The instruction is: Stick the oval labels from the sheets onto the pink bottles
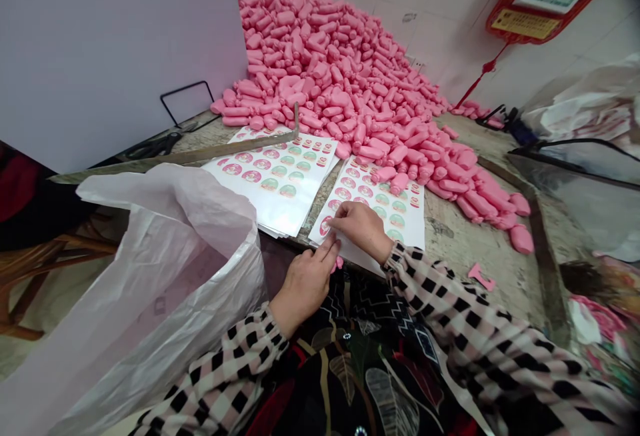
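My left hand (pixel 306 284) is closed round a small pink plastic bottle (pixel 339 263), most of it hidden under the fingers, just off the table's front edge. Above it, my right hand (pixel 364 228) has thumb and forefinger pinched at a pink oval sticker (pixel 325 226). That sticker lies by the lower left corner of the right-hand sticker sheet (pixel 413 224), and I cannot tell whether it is lifted. Rows of pink and green round stickers cover the sheet. A second stack of sticker sheets (pixel 287 213) lies to the left.
A large heap of pink bottles (pixel 345 69) rises against the tiled wall, spilling onto the sheets. A wooden strip (pixel 220 151) crosses the left stack. A white plastic sack (pixel 220 263) hangs at the left front. A pink T-shaped piece (pixel 481 277) lies at right, near a raised edge strip (pixel 543 256).
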Demonstrator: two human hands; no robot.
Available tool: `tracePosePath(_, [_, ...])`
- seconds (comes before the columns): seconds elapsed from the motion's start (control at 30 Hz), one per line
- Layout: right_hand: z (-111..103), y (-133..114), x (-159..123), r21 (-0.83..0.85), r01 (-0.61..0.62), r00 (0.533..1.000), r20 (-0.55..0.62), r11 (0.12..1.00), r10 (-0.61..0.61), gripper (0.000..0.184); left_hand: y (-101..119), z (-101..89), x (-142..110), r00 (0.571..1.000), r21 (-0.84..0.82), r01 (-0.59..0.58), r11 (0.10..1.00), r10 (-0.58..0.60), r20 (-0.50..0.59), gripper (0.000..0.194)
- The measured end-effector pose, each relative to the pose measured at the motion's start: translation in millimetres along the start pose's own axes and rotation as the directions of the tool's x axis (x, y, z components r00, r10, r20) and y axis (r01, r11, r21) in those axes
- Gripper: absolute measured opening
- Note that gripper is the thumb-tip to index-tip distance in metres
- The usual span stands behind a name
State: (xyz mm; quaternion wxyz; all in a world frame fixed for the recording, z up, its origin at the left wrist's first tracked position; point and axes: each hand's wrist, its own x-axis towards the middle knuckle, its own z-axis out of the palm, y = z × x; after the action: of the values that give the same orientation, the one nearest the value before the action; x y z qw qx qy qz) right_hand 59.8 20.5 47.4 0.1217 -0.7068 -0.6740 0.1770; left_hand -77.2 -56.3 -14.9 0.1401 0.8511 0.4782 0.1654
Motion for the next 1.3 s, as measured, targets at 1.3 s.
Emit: tracePosePath(1.3, [-34, 50, -93, 0.525, 0.317, 0.947, -0.218, 0.79, -0.236, 0.02, 61, -45.4, 38, 0.877, -0.806, 0.382, -0.453, -0.099, 0.471, 0.049])
